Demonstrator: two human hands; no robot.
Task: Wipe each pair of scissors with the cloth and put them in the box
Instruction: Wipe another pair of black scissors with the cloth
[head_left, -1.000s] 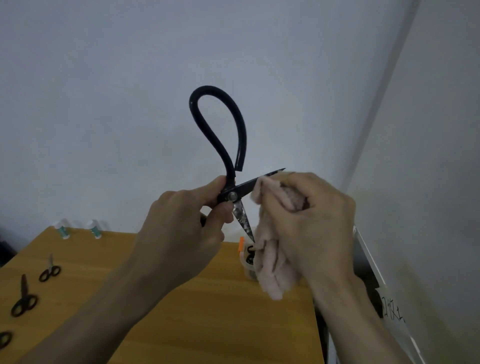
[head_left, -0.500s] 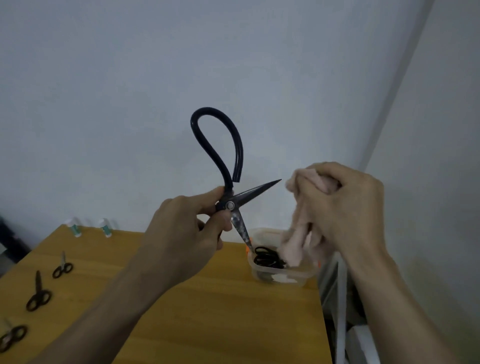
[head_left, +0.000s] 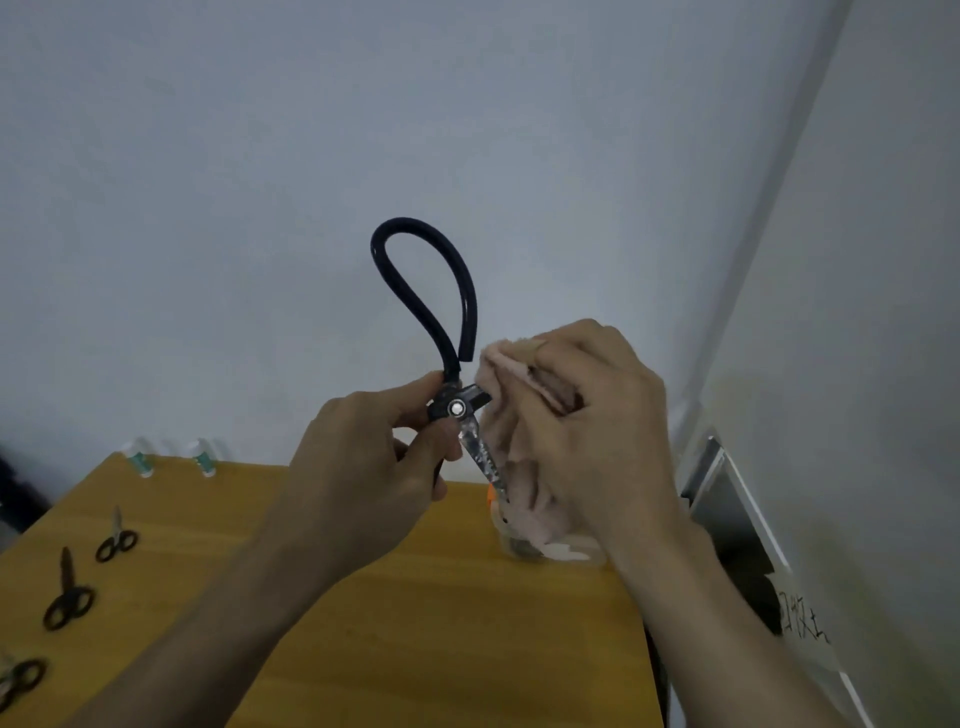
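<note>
The large black scissors (head_left: 457, 408) are held up in the air above the wooden table (head_left: 415, 623), their one visible loop handle pointing up against the pale wall and their blades spread apart. The left hand (head_left: 358, 478) pinches them at the pivot between thumb and curled fingers. The right hand (head_left: 587, 431) grips the pink cloth (head_left: 519, 467), bunched and closed over the upper blade, so that blade is hidden past its root; the lower blade points down beside the cloth. Behind the cloth and right wrist stands the clear plastic box (head_left: 550, 553) at the table's right edge, mostly blocked from sight. Well apart, on the table's left side, lie three smaller black scissors (head_left: 67, 603), and two small bottles (head_left: 140, 460) stand at the far edge by the wall.
</note>
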